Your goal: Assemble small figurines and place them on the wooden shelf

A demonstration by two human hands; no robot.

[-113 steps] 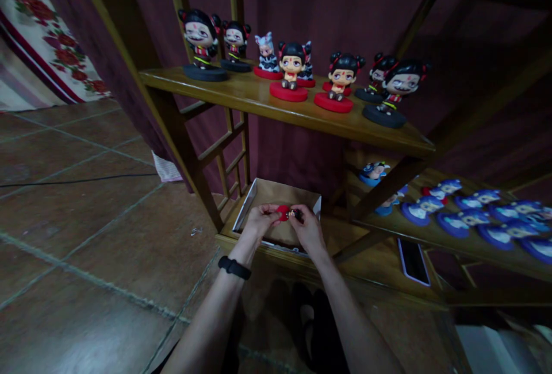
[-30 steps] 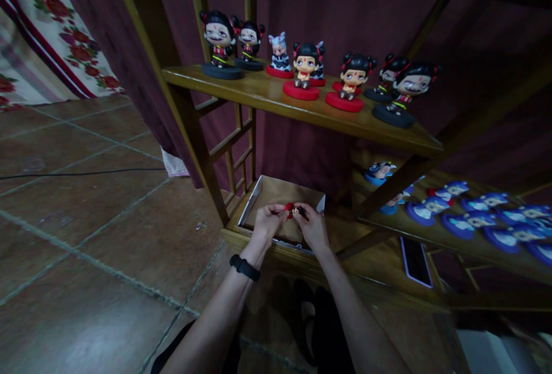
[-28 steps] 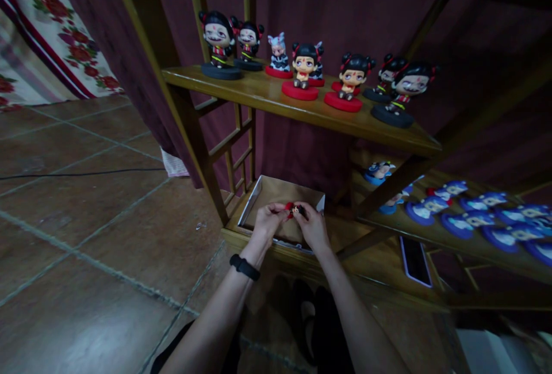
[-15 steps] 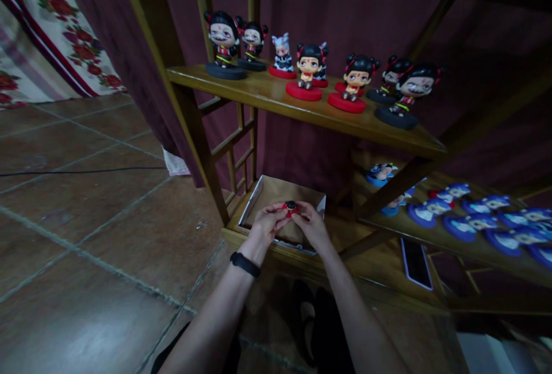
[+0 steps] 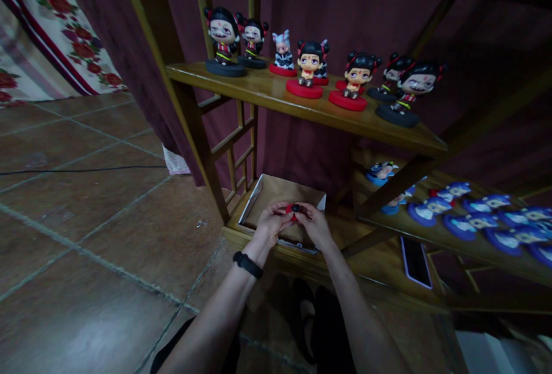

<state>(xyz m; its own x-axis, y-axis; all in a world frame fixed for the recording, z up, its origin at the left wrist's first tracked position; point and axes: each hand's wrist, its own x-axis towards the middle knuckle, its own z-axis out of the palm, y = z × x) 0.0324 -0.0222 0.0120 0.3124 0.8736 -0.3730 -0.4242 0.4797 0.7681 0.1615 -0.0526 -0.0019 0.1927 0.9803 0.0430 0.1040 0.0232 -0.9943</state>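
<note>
Between my two hands is a small figurine [image 5: 295, 209] with a black top and red parts; my fingers cover much of it. My left hand [image 5: 272, 222], closed, grips its left side by the red part. My right hand [image 5: 313, 223] pinches it from the right, near the black top. Both hands are over a shallow cardboard box [image 5: 276, 187] with a brown inside and white edges, on the low shelf.
Several black-haired figurines [image 5: 309, 64] on red or dark round bases stand on the upper wooden shelf [image 5: 267, 89]. Blue-based figurines [image 5: 429, 211] sit on a shelf to the right. A phone [image 5: 416, 262] lies on the low shelf. A shelf post [image 5: 190, 132] rises at left.
The figurine has turned between my fingers and shifted slightly right, so its black top now faces my right hand. Both hands still hold it over the box.
</note>
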